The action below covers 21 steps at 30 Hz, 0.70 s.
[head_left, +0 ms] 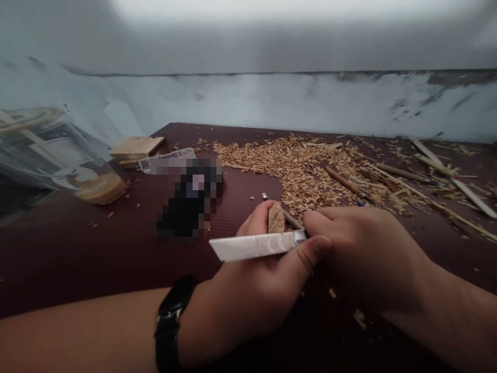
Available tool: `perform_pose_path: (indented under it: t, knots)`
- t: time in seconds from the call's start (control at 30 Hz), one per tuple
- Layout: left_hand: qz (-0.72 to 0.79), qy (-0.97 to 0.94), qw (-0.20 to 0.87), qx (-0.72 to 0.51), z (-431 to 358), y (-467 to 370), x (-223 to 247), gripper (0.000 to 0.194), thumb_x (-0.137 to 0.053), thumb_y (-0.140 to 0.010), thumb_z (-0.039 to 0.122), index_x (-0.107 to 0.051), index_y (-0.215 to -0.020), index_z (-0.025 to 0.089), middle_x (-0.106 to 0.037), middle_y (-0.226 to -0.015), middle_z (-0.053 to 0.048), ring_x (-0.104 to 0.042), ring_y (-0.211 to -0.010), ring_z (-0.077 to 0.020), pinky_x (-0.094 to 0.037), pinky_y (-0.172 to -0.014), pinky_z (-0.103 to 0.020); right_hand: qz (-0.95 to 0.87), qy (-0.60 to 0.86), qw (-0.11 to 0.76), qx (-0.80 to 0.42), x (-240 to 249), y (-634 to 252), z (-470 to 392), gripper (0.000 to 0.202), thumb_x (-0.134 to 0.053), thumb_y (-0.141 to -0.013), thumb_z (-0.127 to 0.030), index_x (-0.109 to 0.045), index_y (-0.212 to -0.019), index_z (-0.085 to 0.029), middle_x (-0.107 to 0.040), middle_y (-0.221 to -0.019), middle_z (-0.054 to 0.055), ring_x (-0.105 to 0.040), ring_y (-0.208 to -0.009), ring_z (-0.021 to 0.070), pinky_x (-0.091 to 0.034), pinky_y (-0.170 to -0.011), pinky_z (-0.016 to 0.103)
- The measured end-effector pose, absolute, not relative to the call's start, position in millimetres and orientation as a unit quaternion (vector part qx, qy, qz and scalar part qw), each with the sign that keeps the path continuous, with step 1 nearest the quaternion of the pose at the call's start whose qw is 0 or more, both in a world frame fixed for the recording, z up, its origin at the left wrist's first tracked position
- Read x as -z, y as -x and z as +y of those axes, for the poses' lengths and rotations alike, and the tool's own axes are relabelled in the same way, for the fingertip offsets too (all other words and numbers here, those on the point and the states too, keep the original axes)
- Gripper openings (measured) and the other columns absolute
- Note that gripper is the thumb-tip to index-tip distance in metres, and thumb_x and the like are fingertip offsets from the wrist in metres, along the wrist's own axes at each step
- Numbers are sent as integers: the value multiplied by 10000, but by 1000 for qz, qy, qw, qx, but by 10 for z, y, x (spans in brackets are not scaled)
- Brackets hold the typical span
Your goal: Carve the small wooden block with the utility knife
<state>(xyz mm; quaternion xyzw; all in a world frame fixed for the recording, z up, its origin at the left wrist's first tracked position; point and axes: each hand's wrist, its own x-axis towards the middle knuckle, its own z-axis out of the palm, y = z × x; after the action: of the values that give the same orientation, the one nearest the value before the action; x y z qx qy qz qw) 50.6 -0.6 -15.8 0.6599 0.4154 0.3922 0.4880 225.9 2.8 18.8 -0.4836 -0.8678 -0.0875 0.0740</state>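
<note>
My right hand [361, 248] is closed around the handle of a knife, whose flat pale blade [254, 246] points left across my left hand. Most of the handle is hidden in my fist. My left hand [248, 285] is wrapped round a small piece of wood [276, 218] with a carved, light brown face showing above the blade. The left thumb reaches over to my right hand by the base of the blade. Just behind the wood shows part of a thin stick-like tool [292, 220]. A black band [173, 321] is on my left wrist.
Wood shavings [303, 171] are heaped on the dark red table [132, 254], with wooden-handled tools [345, 182] among them. A dark, pixelated object [186, 202] lies left of centre. Farther left are a clear plastic container [104, 178], a clear case [171, 159] and a wooden block [137, 147].
</note>
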Motion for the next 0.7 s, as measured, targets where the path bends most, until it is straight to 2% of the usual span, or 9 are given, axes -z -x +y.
perform_pose_path:
  t: [0.1,0.23,0.3,0.37,0.43,0.57,0.7]
  knots:
    - [374,-639,531,-412,24,-574,162,299,-603,-1017,472,-443,-950,229,-538,-889,-6,-547,-799,-167,-515,-759,-344,-829,553,38,75,-184,-2217,-8,228,-551,-702,-39,-482,-610,-236,-621,-578,10,-577,-464,175,-258,-471,288]
    - [381,-655,519,-396,77,-542,148,325,-620,-1001,516,-484,-991,221,-574,-947,-27,-582,-869,-189,-533,-825,-361,-836,547,24,41,-180,-2219,11,187,-528,-795,-70,-531,-695,-228,-653,-650,17,-597,-528,166,-313,-518,292]
    - [397,-686,489,-364,99,-471,122,386,-636,-979,557,-527,-1097,207,-622,-1069,-74,-614,-992,-238,-527,-939,-414,-860,509,26,32,-198,-2233,38,155,-548,-862,-185,-524,-716,-231,-651,-674,20,-582,-551,164,-318,-536,298]
    - [426,-700,468,-331,113,-394,85,559,-659,-945,609,-512,-1296,200,-617,-1288,-131,-592,-1211,-309,-472,-1086,-472,-882,470,21,31,-228,-2243,66,187,-552,-895,-296,-510,-724,-235,-644,-686,19,-551,-551,159,-299,-534,302]
    - [434,-707,467,-305,118,-336,50,701,-670,-929,618,-438,-1439,197,-572,-1425,-152,-549,-1327,-339,-439,-1144,-493,-896,442,4,32,-258,-2248,92,184,-537,-891,-270,-490,-716,-237,-626,-670,9,-520,-542,151,-274,-530,303]
    - [388,-749,460,-278,128,-319,22,675,-714,-894,477,-437,-1423,161,-595,-1379,-164,-607,-1221,-330,-506,-1056,-489,-905,421,-45,48,-267,-2274,128,185,-514,-794,-113,-454,-667,-234,-608,-630,4,-504,-533,159,-237,-533,313]
    - [375,-746,471,-285,138,-357,37,599,-730,-851,358,-457,-1347,163,-601,-1302,-144,-608,-1152,-294,-524,-1019,-450,-910,403,-5,97,-212,-2330,160,184,-526,-792,-127,-471,-646,-225,-599,-609,11,-499,-516,163,-205,-530,313]
